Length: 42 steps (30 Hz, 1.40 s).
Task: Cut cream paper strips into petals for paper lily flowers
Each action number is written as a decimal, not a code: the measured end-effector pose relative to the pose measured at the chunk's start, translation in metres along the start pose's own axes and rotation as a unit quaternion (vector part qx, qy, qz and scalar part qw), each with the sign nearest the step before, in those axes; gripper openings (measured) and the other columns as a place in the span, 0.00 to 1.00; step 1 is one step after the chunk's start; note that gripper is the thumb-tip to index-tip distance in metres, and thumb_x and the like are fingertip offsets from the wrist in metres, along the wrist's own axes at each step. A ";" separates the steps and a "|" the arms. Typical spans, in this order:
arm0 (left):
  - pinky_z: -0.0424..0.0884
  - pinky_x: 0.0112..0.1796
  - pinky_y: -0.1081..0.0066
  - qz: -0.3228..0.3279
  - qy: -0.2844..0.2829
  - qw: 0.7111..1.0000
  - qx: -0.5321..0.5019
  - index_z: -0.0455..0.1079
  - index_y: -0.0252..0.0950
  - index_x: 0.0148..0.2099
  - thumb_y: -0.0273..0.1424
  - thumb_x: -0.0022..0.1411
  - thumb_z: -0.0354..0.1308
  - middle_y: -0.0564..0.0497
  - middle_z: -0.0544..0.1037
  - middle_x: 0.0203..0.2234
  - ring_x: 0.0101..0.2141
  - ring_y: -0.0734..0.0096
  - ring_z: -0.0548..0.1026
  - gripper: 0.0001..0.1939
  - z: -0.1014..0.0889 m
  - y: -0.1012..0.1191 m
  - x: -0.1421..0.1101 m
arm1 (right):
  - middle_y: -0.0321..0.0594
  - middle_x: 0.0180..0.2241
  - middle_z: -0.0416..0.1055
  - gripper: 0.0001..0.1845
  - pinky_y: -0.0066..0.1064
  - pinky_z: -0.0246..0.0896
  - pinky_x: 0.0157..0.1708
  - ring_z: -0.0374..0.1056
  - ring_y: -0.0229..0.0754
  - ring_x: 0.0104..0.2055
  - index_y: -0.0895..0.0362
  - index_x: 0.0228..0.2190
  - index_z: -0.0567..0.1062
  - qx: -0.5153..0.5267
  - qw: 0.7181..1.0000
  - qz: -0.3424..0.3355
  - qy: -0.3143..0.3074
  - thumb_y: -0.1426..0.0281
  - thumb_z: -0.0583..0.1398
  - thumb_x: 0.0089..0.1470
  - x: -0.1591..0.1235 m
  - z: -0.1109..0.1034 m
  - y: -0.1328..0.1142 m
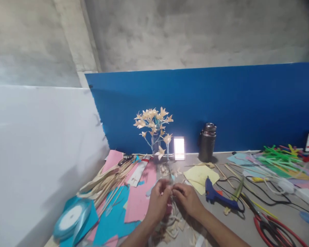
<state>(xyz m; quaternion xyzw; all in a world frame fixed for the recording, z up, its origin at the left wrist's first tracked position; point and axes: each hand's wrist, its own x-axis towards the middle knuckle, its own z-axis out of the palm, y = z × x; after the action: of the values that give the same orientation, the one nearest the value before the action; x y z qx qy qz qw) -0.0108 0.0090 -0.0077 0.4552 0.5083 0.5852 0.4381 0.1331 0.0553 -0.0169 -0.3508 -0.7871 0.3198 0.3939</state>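
Note:
In the middle of the head view, my left hand (160,199) and my right hand (186,199) meet, fingertips pinched close together. Between them rises a thin pale-blue flower stem (169,163), topped by cream artificial flowers (167,138). Both hands appear closed on this stem; the exact contact is partly hidden by the fingers. Behind it, a bunch of similar cream flowers (152,118) stands upright in a vase-like holder that is hard to make out. Pale curled scraps (170,233) lie under my hands.
On the left are a light-blue ribbon roll (70,218), dried strips (100,185) and pink paper (139,202). On the right lie a blue glue gun (218,197), red-handled scissors (270,226), yellow paper (201,178) and cables. A dark flask (207,144) stands behind.

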 end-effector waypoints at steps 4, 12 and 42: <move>0.68 0.25 0.72 0.016 0.003 1.000 -0.009 0.70 0.33 0.46 0.47 0.60 0.56 0.51 0.72 0.26 0.24 0.71 0.71 0.22 -0.002 0.003 0.001 | 0.39 0.28 0.77 0.12 0.29 0.58 0.34 0.71 0.43 0.32 0.56 0.27 0.79 0.003 1.000 0.013 -0.014 0.68 0.57 0.58 -0.001 0.000 -0.004; 0.64 0.27 0.73 0.075 0.024 0.992 0.095 0.65 0.36 0.27 0.41 0.59 0.57 0.54 0.68 0.21 0.25 0.71 0.68 0.15 -0.003 0.010 -0.005 | 0.41 0.32 0.79 0.13 0.30 0.57 0.36 0.72 0.44 0.35 0.55 0.31 0.80 -0.110 0.993 0.006 -0.042 0.68 0.55 0.59 -0.010 0.003 -0.007; 0.65 0.26 0.73 0.136 0.056 0.978 0.146 0.78 0.34 0.31 0.40 0.59 0.58 0.52 0.71 0.21 0.22 0.72 0.68 0.14 -0.028 0.040 0.032 | 0.40 0.34 0.79 0.12 0.31 0.56 0.37 0.72 0.45 0.37 0.54 0.34 0.79 -0.155 0.982 0.029 -0.101 0.68 0.55 0.61 -0.009 -0.001 -0.008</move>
<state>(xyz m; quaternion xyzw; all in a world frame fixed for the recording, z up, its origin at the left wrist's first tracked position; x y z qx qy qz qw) -0.0462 0.0304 0.0329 0.5453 0.5459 0.5832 0.2539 0.1351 0.0440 -0.0135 -0.3965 -0.8523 0.2386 0.2437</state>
